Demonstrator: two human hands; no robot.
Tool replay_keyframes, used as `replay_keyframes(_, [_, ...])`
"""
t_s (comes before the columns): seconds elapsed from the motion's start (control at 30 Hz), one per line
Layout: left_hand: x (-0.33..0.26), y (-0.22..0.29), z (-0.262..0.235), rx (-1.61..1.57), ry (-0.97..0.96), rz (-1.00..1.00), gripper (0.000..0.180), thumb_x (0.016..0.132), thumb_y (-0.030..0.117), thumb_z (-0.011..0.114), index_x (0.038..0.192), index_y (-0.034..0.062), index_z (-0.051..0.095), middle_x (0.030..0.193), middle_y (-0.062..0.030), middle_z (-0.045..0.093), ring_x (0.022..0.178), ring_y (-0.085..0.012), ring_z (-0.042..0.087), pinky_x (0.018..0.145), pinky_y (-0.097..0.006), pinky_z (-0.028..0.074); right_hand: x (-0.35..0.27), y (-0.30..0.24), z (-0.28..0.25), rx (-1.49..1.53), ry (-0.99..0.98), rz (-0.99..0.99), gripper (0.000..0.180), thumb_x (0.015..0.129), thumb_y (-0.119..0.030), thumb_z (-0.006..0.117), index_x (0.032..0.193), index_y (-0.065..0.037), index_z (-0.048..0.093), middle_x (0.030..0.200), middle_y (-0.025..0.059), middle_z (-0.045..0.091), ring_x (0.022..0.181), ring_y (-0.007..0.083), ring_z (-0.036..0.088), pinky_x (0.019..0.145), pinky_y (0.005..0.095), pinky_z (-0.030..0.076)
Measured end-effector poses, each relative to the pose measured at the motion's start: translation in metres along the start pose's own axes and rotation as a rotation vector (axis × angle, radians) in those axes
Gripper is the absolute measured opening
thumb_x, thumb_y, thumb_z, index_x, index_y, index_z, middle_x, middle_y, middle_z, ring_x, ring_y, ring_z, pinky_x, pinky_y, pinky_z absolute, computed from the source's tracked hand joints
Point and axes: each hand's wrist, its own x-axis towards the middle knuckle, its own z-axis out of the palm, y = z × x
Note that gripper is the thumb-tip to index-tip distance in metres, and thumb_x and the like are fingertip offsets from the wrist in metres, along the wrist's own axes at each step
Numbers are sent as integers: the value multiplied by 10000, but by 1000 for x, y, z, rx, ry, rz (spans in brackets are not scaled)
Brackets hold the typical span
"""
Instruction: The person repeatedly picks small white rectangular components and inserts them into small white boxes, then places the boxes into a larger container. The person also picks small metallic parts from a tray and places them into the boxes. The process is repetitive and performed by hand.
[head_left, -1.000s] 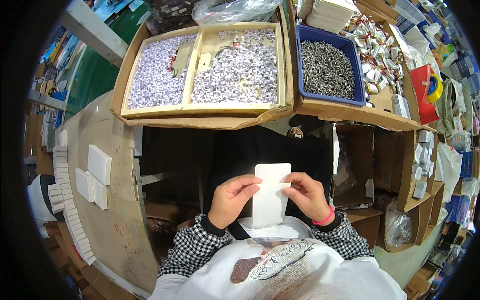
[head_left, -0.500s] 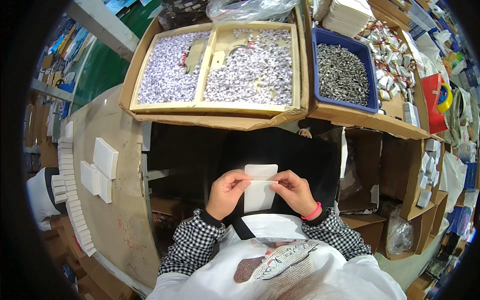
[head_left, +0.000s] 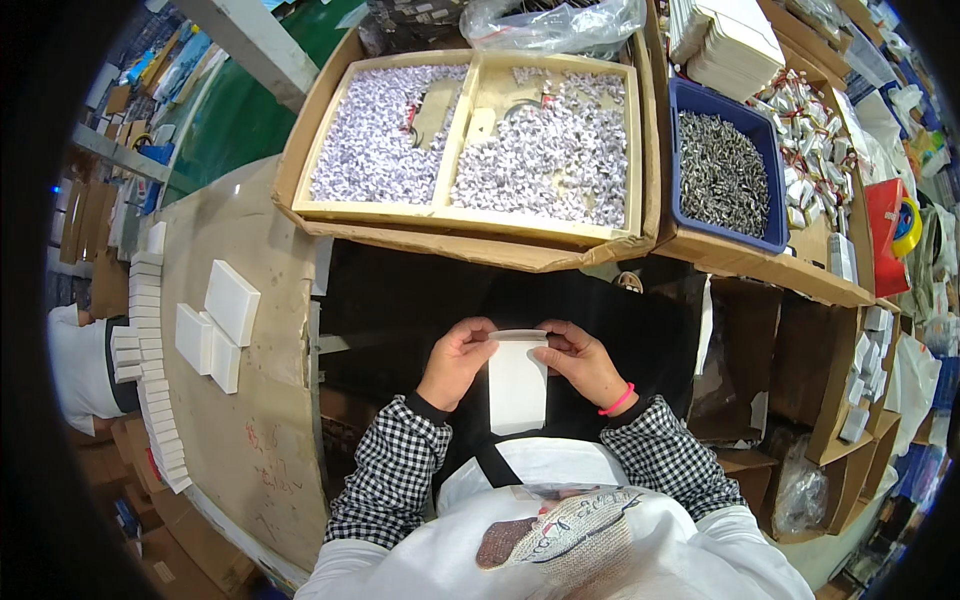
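Observation:
Over my lap I hold a small white cardboard box [head_left: 518,388] by its far end. My left hand [head_left: 458,362] pinches the left corner with thumb and fingers, and my right hand [head_left: 585,367], with a pink band at the wrist, pinches the right corner. Between the two hands the box's end flap [head_left: 518,336] shows only as a narrow strip, tipped over near the opening. The inside of the box is hidden.
Beyond my lap stands a wooden tray [head_left: 400,212] of small white pieces, beside a blue bin [head_left: 728,236] of small metal parts. Several closed white boxes [head_left: 232,303] and a long row of them [head_left: 150,345] lie on the left table. Open cartons [head_left: 740,350] stand right.
The flap stood up flat beyond my fingers and is now tipped over to a thin strip. My hands have moved slightly toward the far side. The view has shifted a little.

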Motion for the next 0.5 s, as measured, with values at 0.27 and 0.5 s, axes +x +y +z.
replay_keyframes(0.27, [-13,7,-3,231,-263,163,210,881,-6,575,1086,21,608,1015,-52,607,1002,-141,568,870,-256,476,-22,3,-11,-176,-92,-152,283,883,-87,634,1141,2,561,1046,65,612,929,126,603,817,249,514])
replay_keyframes(0.5, [-21,16,14,72,-339,118,164,867,-37,593,1019,25,592,1084,-71,595,967,-139,576,870,-267,480,-30,-26,-19,-258,-174,-172,220,855,-140,678,1010,1,608,946,63,641,856,114,615,773,238,512])
